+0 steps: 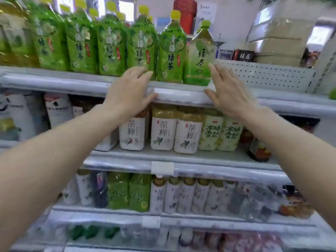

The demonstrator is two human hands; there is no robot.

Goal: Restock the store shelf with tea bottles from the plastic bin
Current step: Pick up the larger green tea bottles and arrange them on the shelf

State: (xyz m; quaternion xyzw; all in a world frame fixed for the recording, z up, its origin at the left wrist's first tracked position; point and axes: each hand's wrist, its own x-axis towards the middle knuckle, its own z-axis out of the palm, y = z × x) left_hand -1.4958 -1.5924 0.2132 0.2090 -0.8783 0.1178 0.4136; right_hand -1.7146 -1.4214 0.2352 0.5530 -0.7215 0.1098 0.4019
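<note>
A row of green tea bottles (111, 46) with yellow caps stands along the top shelf (54, 80). At the row's right end stands a paler green tea bottle (199, 57) with a green cap. My left hand (130, 91) is raised at the shelf's front edge, fingers apart, just below the bottles and holding nothing. My right hand (227, 88) is spread beside the pale bottle's right side, fingertips at or near its label, without gripping it. The plastic bin is out of view.
The second shelf holds white-labelled tea bottles (163, 131) and pale green ones (220, 133). Lower shelves carry more drinks (181, 193). Right of the pale bottle the top shelf has bare room before a perforated back panel (263, 73). Stacked boxes (280, 33) and a red canister (185, 13) sit behind.
</note>
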